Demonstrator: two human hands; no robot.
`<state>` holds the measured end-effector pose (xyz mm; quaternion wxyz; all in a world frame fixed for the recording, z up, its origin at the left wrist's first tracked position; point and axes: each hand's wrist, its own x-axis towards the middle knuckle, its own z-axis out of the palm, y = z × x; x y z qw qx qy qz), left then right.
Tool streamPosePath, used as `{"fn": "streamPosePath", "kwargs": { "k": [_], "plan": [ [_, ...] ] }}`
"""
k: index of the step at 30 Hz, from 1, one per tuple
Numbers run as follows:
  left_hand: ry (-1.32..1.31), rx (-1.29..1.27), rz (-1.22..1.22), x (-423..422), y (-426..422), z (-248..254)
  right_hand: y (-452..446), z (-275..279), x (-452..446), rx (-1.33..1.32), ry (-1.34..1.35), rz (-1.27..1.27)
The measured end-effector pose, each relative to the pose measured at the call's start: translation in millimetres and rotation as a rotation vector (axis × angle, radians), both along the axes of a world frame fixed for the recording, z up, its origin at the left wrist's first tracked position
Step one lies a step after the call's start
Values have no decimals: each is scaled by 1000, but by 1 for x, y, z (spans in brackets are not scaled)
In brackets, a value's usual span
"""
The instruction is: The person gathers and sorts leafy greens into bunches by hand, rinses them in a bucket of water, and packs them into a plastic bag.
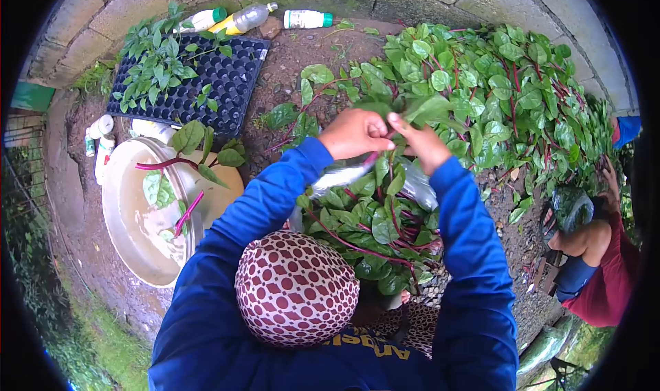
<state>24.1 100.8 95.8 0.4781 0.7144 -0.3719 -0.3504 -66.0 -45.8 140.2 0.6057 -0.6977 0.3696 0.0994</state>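
Observation:
My left hand (355, 134) is closed, fingers curled, with a red stem of Malabar spinach (372, 159) showing just below it. Close beside it, my right hand (421, 142) pinches a green leaf (430, 109) of the same plant between thumb and fingers. Under both hands lies a clear plastic bag (337, 176) with a bunch of cut Malabar spinach (381, 226) on it. A large heap of red-stemmed Malabar spinach (491, 92) spreads out beyond my right hand.
At left stands a white bucket (113, 205) of cloudy water with sprigs across its rim. Behind it are a black seedling tray (234, 75) and several bottles, one green-capped (302, 19). A block wall (330, 3) curves behind. Another person in a red shirt (608, 274) sits at right.

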Motion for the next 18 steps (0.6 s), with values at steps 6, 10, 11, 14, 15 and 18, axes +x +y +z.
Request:
{"fn": "streamPosePath", "kwargs": {
  "k": [6,10,11,14,15,18],
  "plan": [
    [31,-61,420,48,37,-70,-23,-44,22,517,-383,-262],
    [-710,644,645,72,82,-131,-86,0,4,537,-532,-444],
    [-683,693,597,75,85,-143,-105,4,-4,540,-573,-441],
    [-652,794,526,81,82,-161,-118,33,-28,563,-587,-296],
    [-690,797,534,83,82,-169,-108,39,-34,526,-568,-337],
    [-621,782,621,83,86,-165,-98,38,-61,478,-412,-104]
  ]
}}
